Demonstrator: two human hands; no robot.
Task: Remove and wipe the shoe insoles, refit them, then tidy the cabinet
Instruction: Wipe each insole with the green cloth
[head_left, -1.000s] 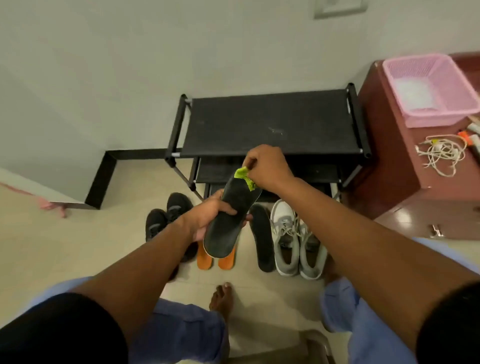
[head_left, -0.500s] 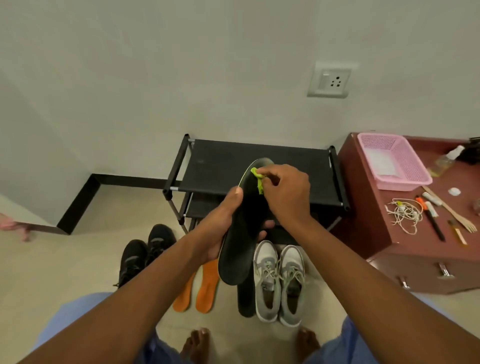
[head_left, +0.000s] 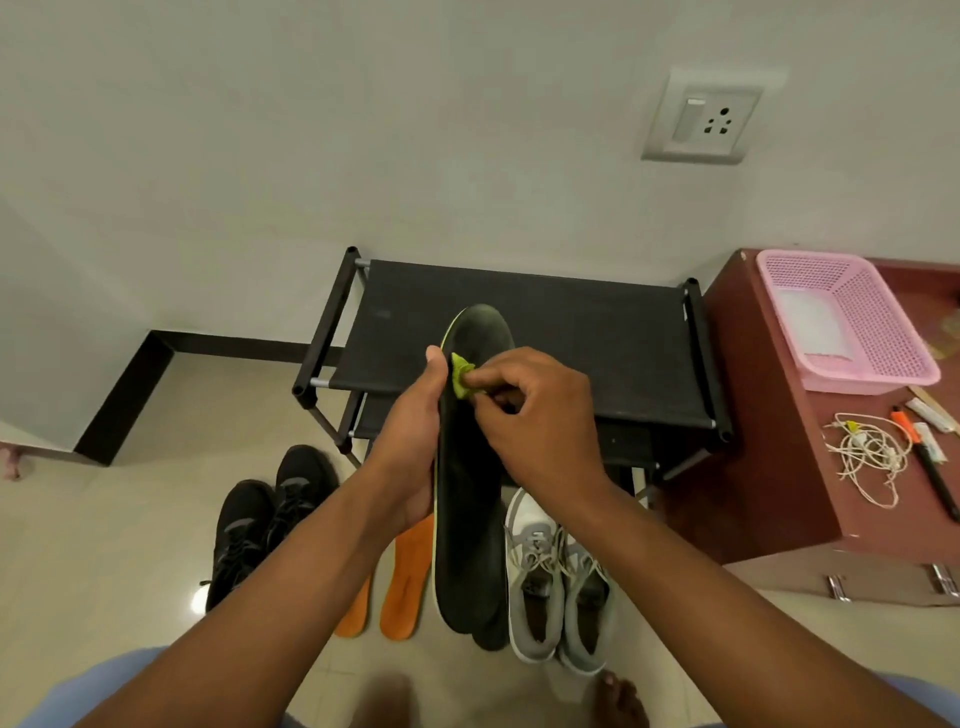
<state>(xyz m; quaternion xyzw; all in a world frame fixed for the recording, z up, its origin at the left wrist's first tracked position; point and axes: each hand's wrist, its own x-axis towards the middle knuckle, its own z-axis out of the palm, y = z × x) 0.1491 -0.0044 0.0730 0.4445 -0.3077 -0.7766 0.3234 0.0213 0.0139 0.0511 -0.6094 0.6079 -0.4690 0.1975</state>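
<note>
My left hand (head_left: 410, 441) grips a long black insole (head_left: 467, 519) by its left edge, toe end pointing away from me. My right hand (head_left: 540, 421) pinches a small green cloth (head_left: 460, 379) against the insole's upper part. Under the held insole a second black insole (head_left: 491, 636) lies on the floor, mostly hidden. Two orange insoles (head_left: 402, 597) lie side by side to its left. A pair of grey sneakers (head_left: 558, 587) stands to the right, a pair of black sneakers (head_left: 265, 519) to the left. The black shoe rack (head_left: 597, 332) stands against the wall behind.
A dark red cabinet (head_left: 769, 467) stands right of the rack, carrying a pink basket (head_left: 852, 322), a tangled white cord (head_left: 867, 457) and pens. A wall socket (head_left: 701, 119) is above. My bare feet (head_left: 618, 696) are at the bottom edge on the tiled floor.
The view tilted upward and closer. I raised the insole more upright in front of the rack, and my right hand slid the green cloth down from the toe end along its left edge.
</note>
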